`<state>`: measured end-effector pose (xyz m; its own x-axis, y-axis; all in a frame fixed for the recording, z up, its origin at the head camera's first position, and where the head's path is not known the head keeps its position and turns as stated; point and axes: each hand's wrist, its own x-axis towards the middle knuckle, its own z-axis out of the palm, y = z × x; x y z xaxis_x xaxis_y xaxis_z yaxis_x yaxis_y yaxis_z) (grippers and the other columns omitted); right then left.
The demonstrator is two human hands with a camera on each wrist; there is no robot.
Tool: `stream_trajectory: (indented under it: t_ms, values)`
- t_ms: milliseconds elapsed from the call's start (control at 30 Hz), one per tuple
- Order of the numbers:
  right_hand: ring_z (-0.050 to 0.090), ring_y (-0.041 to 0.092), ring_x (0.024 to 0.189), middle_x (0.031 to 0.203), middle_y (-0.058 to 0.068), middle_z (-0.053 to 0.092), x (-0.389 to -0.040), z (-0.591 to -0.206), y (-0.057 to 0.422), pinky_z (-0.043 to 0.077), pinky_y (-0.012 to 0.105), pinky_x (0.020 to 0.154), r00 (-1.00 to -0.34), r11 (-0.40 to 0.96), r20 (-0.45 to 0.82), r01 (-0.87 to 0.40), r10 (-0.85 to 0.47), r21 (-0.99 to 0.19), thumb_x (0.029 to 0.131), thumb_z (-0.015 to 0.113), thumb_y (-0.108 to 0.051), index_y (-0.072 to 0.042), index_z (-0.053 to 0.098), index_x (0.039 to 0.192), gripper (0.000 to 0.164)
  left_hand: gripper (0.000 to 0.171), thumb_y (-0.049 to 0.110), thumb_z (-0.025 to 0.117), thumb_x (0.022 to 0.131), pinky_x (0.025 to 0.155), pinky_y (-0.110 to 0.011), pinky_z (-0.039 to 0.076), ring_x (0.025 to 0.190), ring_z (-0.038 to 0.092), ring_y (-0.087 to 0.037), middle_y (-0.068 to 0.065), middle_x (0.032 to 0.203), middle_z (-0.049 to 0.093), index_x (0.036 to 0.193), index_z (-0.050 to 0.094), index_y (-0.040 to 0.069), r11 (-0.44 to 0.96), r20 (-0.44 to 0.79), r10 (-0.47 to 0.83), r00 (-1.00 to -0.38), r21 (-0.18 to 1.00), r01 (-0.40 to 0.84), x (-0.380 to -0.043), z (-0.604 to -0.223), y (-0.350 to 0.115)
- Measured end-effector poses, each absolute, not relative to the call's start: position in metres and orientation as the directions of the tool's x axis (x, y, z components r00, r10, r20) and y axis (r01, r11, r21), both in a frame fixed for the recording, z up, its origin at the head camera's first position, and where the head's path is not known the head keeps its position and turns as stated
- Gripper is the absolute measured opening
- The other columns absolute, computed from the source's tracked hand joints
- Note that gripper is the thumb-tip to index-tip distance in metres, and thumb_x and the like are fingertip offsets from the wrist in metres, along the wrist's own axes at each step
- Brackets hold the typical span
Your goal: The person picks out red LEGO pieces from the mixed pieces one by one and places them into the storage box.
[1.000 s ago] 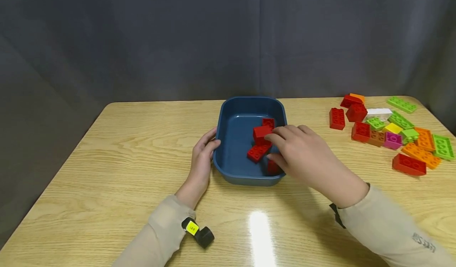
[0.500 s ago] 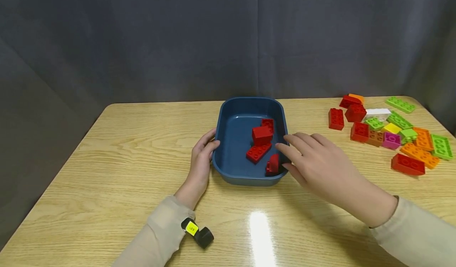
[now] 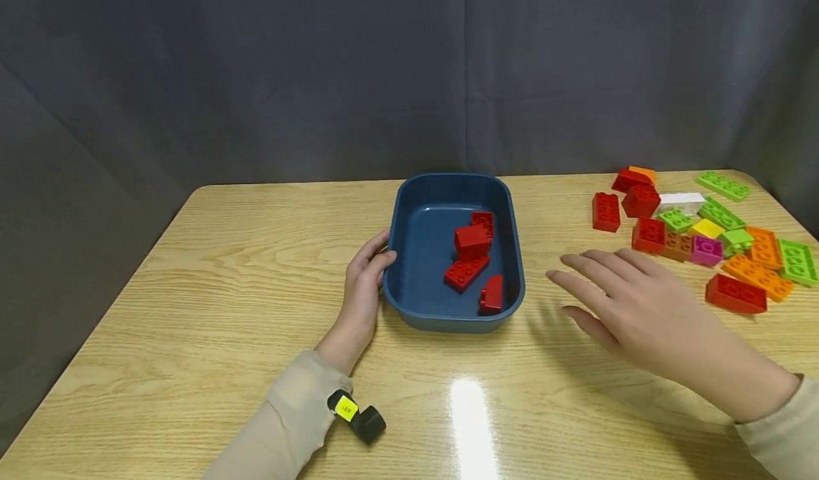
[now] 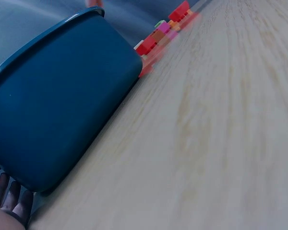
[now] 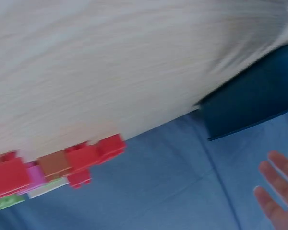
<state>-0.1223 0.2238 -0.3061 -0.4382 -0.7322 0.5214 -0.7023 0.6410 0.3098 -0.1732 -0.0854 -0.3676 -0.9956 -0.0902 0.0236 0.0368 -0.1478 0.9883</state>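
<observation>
A dark blue plastic bin (image 3: 409, 316) stands mid-table. Several red toy building bricks lie inside toward its right side, among them a studded brick (image 3: 466, 274) and a curved brick (image 3: 492, 295) near the front corner. My left hand (image 3: 365, 281) holds the bin's left side, thumb at the rim and fingers along the outer wall. In the left wrist view, the bin's wall (image 4: 62, 105) fills much of the left, with fingertips at its lower corner. To the right of the bin, my right hand (image 3: 646, 309) hovers over the table, fingers spread and nothing in them.
Loose bricks lie at the table's right: a red brick (image 3: 605, 212), a white brick (image 3: 681, 203), a magenta brick (image 3: 707, 250), a long orange brick (image 3: 755, 276), a green brick (image 3: 798, 262) and others. A dark curtain (image 3: 320, 75) hangs behind the table (image 3: 192, 309).
My right hand has let go of the curved red brick inside the bin and moved out over the rim to the right. My left hand stays at the bin.
</observation>
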Motion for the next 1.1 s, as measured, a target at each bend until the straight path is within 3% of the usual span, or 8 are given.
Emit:
stream_trajectory:
  t_ms: [133, 333, 500, 600, 733, 967, 1100]
  values:
    - [0.064, 0.030, 0.092, 0.103, 0.016, 0.074, -0.120, -0.308, 0.237, 0.054, 0.049, 0.077, -0.432, 0.634, 0.517, -0.705, -0.739, 0.318, 0.100, 0.024, -0.043, -0.007, 0.064, 0.117, 0.057, 0.048, 0.010, 0.047, 0.088, 0.104, -0.040, 0.039, 0.120, 0.050, -0.025, -0.016, 0.140, 0.050, 0.136, 0.048, 0.004, -0.146, 0.024, -0.086, -0.996, 0.989, 0.036, -0.173, -0.367, -0.086]
    - [0.065, 0.032, 0.088, 0.098, 0.016, 0.074, -0.121, -0.311, 0.258, 0.052, 0.050, 0.076, -0.370, 0.623, 0.573, -0.704, -0.732, 0.341, 0.099, 0.030, -0.041, -0.006, 0.066, 0.114, 0.052, 0.048, 0.010, 0.046, 0.088, 0.100, -0.036, 0.041, 0.120, 0.050, -0.024, -0.015, 0.140, 0.050, 0.136, 0.048, 0.005, -0.141, 0.023, -0.090, -0.996, 0.989, 0.036, -0.173, -0.367, -0.087]
    - [0.064, 0.033, 0.090, 0.100, 0.017, 0.074, -0.121, -0.317, 0.282, 0.050, 0.051, 0.081, -0.439, 0.667, 0.544, -0.661, -0.715, 0.343, 0.098, 0.026, -0.048, -0.007, 0.066, 0.115, 0.059, 0.049, 0.010, 0.047, 0.088, 0.106, -0.042, 0.038, 0.121, 0.048, -0.024, -0.015, 0.141, 0.049, 0.136, 0.048, 0.004, -0.155, 0.025, -0.091, -0.996, 0.987, 0.039, -0.173, -0.368, -0.086]
    - [0.063, 0.034, 0.089, 0.098, 0.018, 0.074, -0.123, -0.322, 0.296, 0.050, 0.052, 0.080, -0.445, 0.681, 0.556, -0.648, -0.703, 0.342, 0.098, 0.026, -0.050, -0.007, 0.066, 0.113, 0.061, 0.049, 0.010, 0.047, 0.088, 0.107, -0.043, 0.037, 0.122, 0.048, -0.024, -0.016, 0.141, 0.048, 0.136, 0.048, 0.003, -0.156, 0.026, -0.091, -0.996, 0.987, 0.040, -0.173, -0.368, -0.085]
    - [0.063, 0.035, 0.088, 0.095, 0.018, 0.074, -0.128, -0.327, 0.313, 0.050, 0.053, 0.077, -0.462, 0.694, 0.556, -0.639, -0.691, 0.333, 0.097, 0.026, -0.052, -0.005, 0.067, 0.109, 0.063, 0.049, 0.009, 0.047, 0.088, 0.102, -0.038, 0.039, 0.120, 0.049, -0.024, -0.016, 0.140, 0.049, 0.136, 0.048, 0.004, -0.150, 0.029, -0.088, -0.996, 0.988, 0.042, -0.173, -0.367, -0.085]
    - [0.061, 0.036, 0.087, 0.096, 0.017, 0.071, -0.133, -0.335, 0.341, 0.049, 0.054, 0.078, -0.574, 0.750, 0.503, -0.599, -0.646, 0.279, 0.095, 0.019, -0.061, -0.007, 0.066, 0.108, 0.073, 0.048, 0.010, 0.047, 0.088, 0.096, -0.031, 0.041, 0.118, 0.050, -0.023, -0.015, 0.139, 0.050, 0.135, 0.049, 0.005, -0.139, 0.024, -0.089, -0.996, 0.990, 0.036, -0.173, -0.367, -0.085]
    - [0.061, 0.035, 0.083, 0.093, 0.017, 0.071, -0.138, -0.340, 0.353, 0.048, 0.054, 0.076, -0.595, 0.765, 0.501, -0.590, -0.629, 0.259, 0.094, 0.018, -0.062, -0.006, 0.067, 0.104, 0.075, 0.048, 0.011, 0.047, 0.087, 0.095, -0.031, 0.041, 0.118, 0.050, -0.022, -0.014, 0.140, 0.050, 0.135, 0.049, 0.005, -0.139, 0.023, -0.090, -0.996, 0.990, 0.035, -0.173, -0.368, -0.086]
